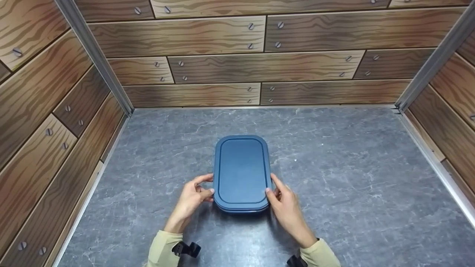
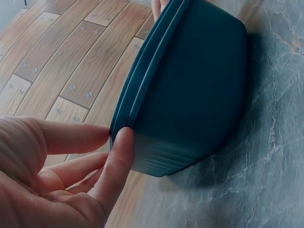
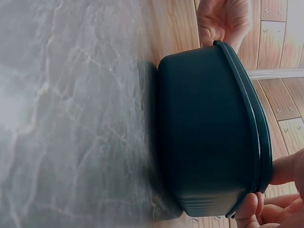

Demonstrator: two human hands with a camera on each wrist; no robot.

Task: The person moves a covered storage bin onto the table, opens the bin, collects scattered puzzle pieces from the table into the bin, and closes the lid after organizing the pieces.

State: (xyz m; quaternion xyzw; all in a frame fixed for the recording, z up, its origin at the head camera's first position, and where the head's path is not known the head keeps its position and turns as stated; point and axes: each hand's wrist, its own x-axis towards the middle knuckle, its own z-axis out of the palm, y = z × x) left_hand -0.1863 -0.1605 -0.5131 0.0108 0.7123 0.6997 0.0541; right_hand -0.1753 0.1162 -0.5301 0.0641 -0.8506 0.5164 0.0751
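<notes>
A blue rectangular food container [image 1: 243,168] with a rounded, ridged lid stands lengthwise in the middle of the grey surface, lid on top. My left hand [image 1: 191,196] pinches its left rim near the close end. On the opposite side my right hand [image 1: 286,202] pinches the right rim at about the same height. In the left wrist view, thumb and a fingertip meet at the lid edge of the container [image 2: 199,85]. The right wrist view shows the container's deep side wall [image 3: 204,133], its base against its shadow; whether it fully touches the surface I cannot tell. Its inside is hidden.
Marbled grey tabletop [image 1: 352,178] spreads around the container. Wood-patterned panels form a back wall [image 1: 215,66], a left wall [image 1: 41,148] and a right wall [image 1: 445,111], with metal strips along the corners. A black strap mount [image 1: 185,249] sits at the left wrist.
</notes>
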